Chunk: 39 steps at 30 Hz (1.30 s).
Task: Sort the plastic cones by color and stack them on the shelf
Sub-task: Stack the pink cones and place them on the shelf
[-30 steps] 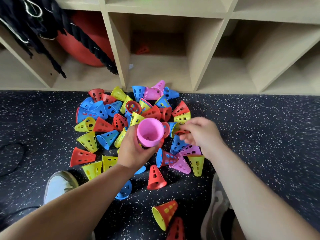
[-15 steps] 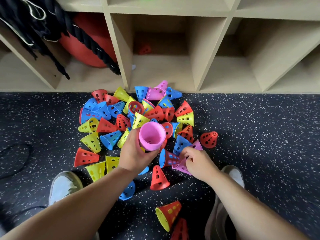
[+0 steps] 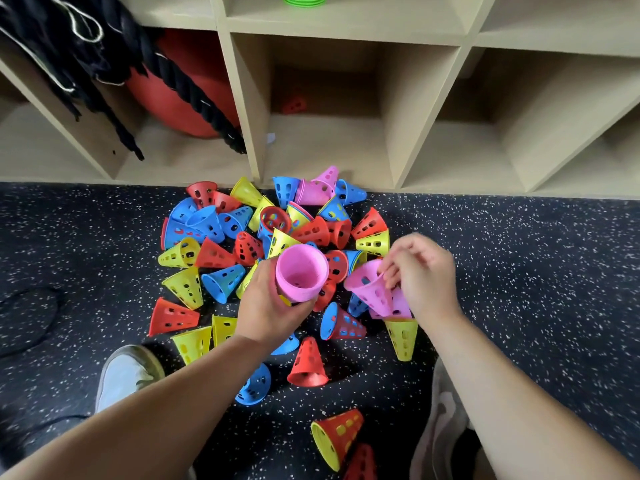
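The left hand point(image 3: 266, 306) grips the pink cone stack point(image 3: 300, 277) above the cone pile point(image 3: 242, 244). The right hand point(image 3: 420, 275) pinches a pink cone point(image 3: 369, 287) just beside the stack; it looks light and stiff, best held at the rim.

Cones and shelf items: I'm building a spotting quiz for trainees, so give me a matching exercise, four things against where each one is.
Things
1. pink stack
2. loose pink cone
3. green rings
4. red ball

Places
A. on the upper shelf
B. pinched by the right hand
C. in the left cubby, behind black ropes
D. gripped by the left hand

Pairs: 1-D, 2-B, 3-A, 4-C
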{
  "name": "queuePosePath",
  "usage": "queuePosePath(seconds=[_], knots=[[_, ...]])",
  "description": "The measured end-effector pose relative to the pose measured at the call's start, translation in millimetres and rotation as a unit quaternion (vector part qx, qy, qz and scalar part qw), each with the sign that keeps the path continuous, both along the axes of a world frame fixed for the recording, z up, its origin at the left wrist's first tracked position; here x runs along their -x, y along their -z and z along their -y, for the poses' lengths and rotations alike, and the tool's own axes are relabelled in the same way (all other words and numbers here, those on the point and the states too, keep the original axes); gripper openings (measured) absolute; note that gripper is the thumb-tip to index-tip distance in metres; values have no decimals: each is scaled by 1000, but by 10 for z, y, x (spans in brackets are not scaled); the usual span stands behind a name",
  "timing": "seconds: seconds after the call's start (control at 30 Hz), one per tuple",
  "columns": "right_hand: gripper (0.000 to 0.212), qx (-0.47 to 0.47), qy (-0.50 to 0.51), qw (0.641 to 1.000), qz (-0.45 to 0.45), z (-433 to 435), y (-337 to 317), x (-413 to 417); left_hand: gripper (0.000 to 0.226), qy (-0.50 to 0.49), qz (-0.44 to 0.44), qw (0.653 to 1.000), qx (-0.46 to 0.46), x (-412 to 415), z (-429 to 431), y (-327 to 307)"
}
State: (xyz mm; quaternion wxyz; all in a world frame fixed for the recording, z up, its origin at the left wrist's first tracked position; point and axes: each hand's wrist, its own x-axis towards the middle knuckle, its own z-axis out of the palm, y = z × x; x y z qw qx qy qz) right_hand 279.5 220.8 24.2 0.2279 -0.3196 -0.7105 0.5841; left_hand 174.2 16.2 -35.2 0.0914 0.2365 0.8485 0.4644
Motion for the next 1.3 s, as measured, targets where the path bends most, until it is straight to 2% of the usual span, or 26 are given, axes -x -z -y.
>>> queuePosePath(seconds=[0.07, 0.13, 0.23, 0.4, 0.53, 0.63, 0.77, 0.83, 0.97, 1.03, 1.17, 1.3], knots=[[22, 57, 31, 992, -107, 41, -188, 103, 63, 0, 1, 1000, 0, -1, 2, -15], [19, 133, 44, 968, -208, 118, -367, 212, 62, -1, 5, 1000, 3, -2, 0, -27], [11, 201, 13, 940, -276, 271, -520, 346, 62, -3, 18, 1000, 6, -3, -18, -34], [10, 204, -68, 951, -222, 484, -458, 379, 61, 7, 27, 999, -16, -17, -113, -112], [11, 216, -69, 953, -203, 459, -395, 337, 60, 11, 26, 999, -20, -9, -123, -134], [17, 185, -72, 961, -190, 438, -422, 352, 61, 16, 36, 999, -25, -60, -135, -114], [18, 162, -51, 962, -216, 391, -496, 427, 63, 19, 70, 997, -39, -110, -204, -94], [21, 122, -33, 969, -212, 486, -454, 453, 69, -13, 110, 990, -83, -167, -274, -129], [25, 68, 61, 969, -229, 769, -318, 568, 62, -88, 160, 970, -160, -324, -513, -270], [25, 77, 100, 960, -252, 771, -350, 666, 61, -103, 171, 962, -185, -348, -594, -293], [30, 77, 124, 945, -291, 426, -441, 577, 61, -101, 118, 978, -139, -243, -519, -346], [31, 22, 86, 973, -213, 68, -397, 308, 63, -69, 98, 986, -113, -101, -344, -311]])
